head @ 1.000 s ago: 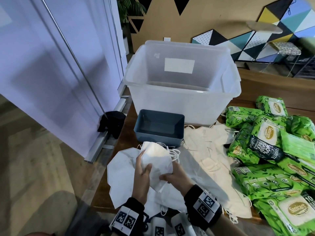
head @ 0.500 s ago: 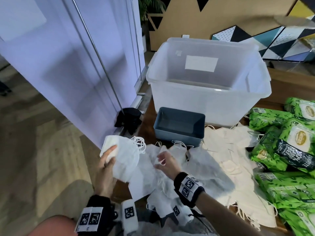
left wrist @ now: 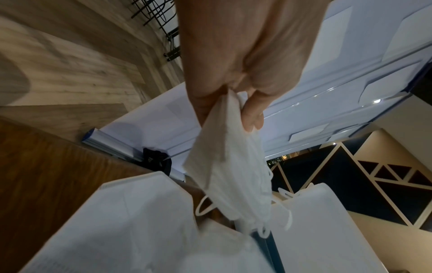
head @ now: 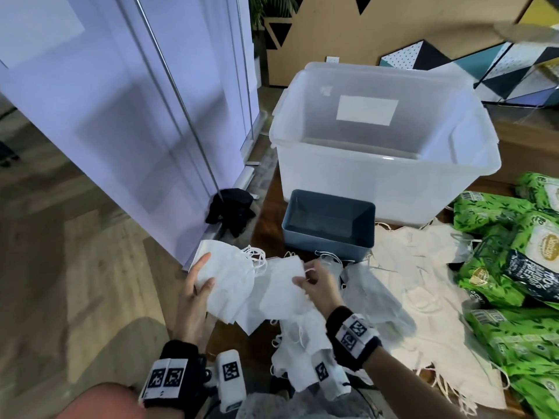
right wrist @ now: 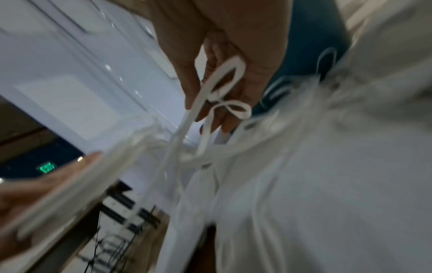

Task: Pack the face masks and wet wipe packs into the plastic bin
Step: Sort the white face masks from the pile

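Note:
My left hand (head: 198, 285) grips a stack of folded white face masks (head: 230, 282) off the table's left edge; the left wrist view shows that stack (left wrist: 233, 166) pinched between thumb and fingers. My right hand (head: 314, 287) pinches a single white mask (head: 279, 285) just right of the stack, with its ear loop (right wrist: 224, 83) across the fingers. More white masks (head: 372, 294) and cream ones (head: 429, 267) lie spread on the table. Green wet wipe packs (head: 514, 267) are piled at the right. The clear plastic bin (head: 378, 189) stands behind.
A small blue-grey tray (head: 329, 225) sits in front of the bin. A white partition panel (head: 121, 116) stands to the left, with a black object (head: 231, 211) at its foot. The wooden floor (head: 75, 282) lies past the table's left edge.
My hands have parted: the left carried the mask stack out to the left, the right reached into the pile, picked up one mask and now brings it toward the stack.

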